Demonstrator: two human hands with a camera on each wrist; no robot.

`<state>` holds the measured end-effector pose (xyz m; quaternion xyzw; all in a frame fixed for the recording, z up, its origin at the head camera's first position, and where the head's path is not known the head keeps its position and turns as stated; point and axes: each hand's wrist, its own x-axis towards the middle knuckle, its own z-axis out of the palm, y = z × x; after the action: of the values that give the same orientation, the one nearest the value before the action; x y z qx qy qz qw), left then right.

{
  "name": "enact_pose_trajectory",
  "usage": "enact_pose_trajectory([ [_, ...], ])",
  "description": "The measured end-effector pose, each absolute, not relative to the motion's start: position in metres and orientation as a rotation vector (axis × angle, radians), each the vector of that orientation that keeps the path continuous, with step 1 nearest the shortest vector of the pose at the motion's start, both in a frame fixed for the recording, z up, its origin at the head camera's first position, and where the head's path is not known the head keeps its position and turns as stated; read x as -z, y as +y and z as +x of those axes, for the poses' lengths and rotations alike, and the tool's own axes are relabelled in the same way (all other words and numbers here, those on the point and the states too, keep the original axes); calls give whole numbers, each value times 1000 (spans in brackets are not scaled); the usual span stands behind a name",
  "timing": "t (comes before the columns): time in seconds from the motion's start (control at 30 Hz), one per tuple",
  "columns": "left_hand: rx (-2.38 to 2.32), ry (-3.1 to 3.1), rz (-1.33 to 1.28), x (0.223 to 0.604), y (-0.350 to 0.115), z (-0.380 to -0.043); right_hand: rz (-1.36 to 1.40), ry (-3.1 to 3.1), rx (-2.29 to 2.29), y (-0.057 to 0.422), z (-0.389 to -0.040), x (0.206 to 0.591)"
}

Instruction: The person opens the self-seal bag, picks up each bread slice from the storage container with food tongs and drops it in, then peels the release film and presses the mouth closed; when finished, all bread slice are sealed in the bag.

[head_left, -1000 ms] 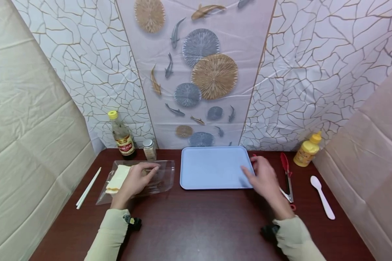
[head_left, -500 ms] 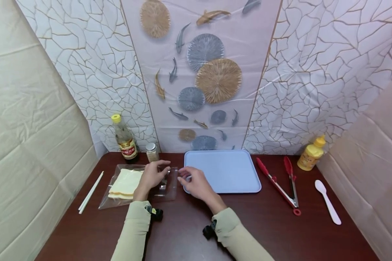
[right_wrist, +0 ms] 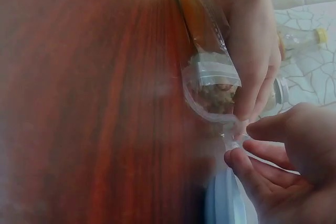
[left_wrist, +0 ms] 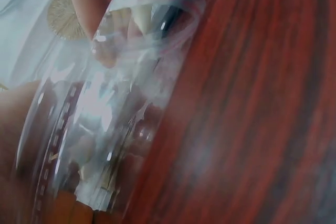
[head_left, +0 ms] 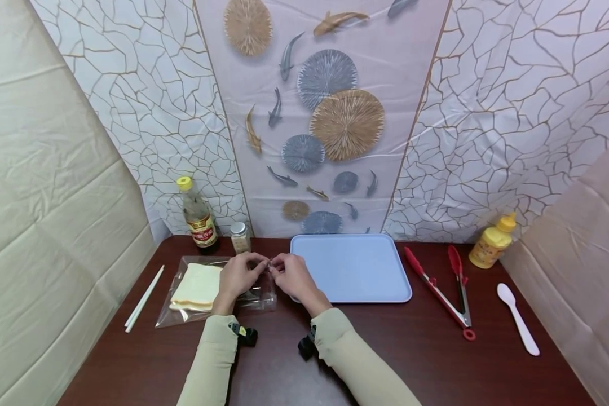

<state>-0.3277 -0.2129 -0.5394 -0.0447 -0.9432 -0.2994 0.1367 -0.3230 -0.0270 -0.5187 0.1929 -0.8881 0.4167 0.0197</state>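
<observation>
Table (head_left: pixel 284 361) dark red-brown, streaked. Bag (head_left: pixel 265 301) at left clear; bread (head_left: pixel 198 283) creamy white, crust (head_left: pixel 190 303) golden-brown. Tray (head_left: pixel 350 268) pale blue. Tongs (head_left: pixel 442 299) red, silver, black. Chopsticks (head_left: pixel 144 299), spoon (head_left: pixel 520 320) white. Right bottle (head_left: pixel 492 243) yellow. Left bottle (head_left: pixel 197 208) dark, label (head_left: pixel 203 232) red and yellow, cap (head_left: pixel 184 183) yellow. Far backdrop (head_left: pixel 132 101) white, gold crackle; central panel (head_left: pixel 290 121) pale pinkish, grey and gold discs (head_left: pixel 347 125), fish (head_left: pixel 341 21).

The left hand (head_left: pixel 237 276) hid the middle of the clear bag (head_left: pixel 264 298).
Under that grip, the right edge of the bread (head_left: pixel 198 283) was lost; beside it, the right hand (head_left: pixel 291 276) covered part of the tray (head_left: pixel 355 268). Beyond it, smaller lettering on the dark bottle (head_left: pixel 200 221) was unreadable. The right wrist view cut off the tray below the grip.
</observation>
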Motion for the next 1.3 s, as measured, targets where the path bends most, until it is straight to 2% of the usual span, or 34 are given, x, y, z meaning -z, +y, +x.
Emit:
enact_pose_trajectory([
  [0.73,970,-2737,-216,538,-218,-328,414,-2768,-948,-36,-329,521],
  [1.3,995,-2775,-264,539,-219,-328,427,-2790,-807,-36,-329,519],
])
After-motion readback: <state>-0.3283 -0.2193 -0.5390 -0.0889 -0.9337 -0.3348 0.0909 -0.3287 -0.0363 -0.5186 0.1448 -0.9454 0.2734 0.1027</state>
